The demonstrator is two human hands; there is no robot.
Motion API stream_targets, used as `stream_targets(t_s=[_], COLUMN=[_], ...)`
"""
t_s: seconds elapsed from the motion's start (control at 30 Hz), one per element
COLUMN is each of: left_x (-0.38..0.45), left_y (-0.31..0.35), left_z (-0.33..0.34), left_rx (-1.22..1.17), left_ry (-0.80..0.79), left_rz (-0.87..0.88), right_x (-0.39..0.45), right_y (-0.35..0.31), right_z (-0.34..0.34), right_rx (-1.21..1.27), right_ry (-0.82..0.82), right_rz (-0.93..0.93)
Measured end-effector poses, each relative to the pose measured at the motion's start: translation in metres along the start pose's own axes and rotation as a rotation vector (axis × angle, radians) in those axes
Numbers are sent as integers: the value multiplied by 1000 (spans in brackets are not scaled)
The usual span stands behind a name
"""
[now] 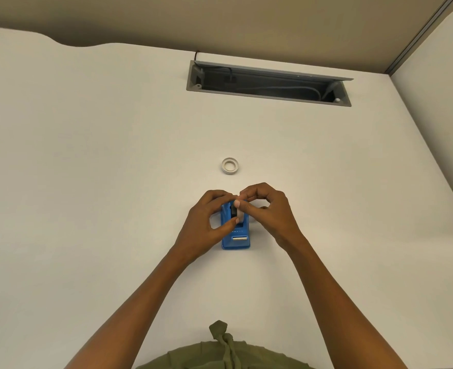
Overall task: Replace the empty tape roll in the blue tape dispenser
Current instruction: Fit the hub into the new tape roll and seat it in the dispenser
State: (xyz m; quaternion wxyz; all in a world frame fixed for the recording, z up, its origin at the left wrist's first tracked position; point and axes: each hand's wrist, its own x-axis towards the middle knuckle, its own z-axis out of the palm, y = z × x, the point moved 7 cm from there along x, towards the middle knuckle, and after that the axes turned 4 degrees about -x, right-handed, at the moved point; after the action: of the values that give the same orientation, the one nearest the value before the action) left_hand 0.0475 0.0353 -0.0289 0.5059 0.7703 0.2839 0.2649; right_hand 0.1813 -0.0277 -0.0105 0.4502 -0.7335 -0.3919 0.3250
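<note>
The blue tape dispenser (236, 237) lies on the white desk (100, 182), its metal cutter toward me. My left hand (206, 222) grips its left side, thumb on the top edge. My right hand (266, 209) pinches a small white roll (240, 213) sitting in the dispenser's slot beside a black hub; fingers hide most of it. A white tape roll (230, 165) lies flat on the desk a little beyond both hands, untouched.
A long grey cable tray opening (268, 83) with wires inside is set into the desk at the back. A partition wall rises behind it and at the right. My olive-green clothing (225, 350) shows at the bottom edge.
</note>
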Motion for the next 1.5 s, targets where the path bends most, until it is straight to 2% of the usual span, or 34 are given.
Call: stream_targets(t_s=[0.5, 1.0, 1.2, 1.33, 1.5], left_x=[0, -1, -8, -13, -11], left_y=[1, 4, -6, -10, -13], left_z=[1, 1, 7, 13, 13], left_rx=[-13, -37, -82, -13, 54], left_ry=[-18, -33, -147, -240, -238], left_rz=[-1, -22, -123, -102, -82], right_x=[-9, -3, -8, -21, -40], right_y=[-29, -30, -31, -35, -37], right_z=[-8, -3, -4, -1, -3], right_rx=[-270, -361, -383, -464, -560], right_ry=[49, -23, -15, 42, 195], right_rz=[-324, -271, -266, -344, -450])
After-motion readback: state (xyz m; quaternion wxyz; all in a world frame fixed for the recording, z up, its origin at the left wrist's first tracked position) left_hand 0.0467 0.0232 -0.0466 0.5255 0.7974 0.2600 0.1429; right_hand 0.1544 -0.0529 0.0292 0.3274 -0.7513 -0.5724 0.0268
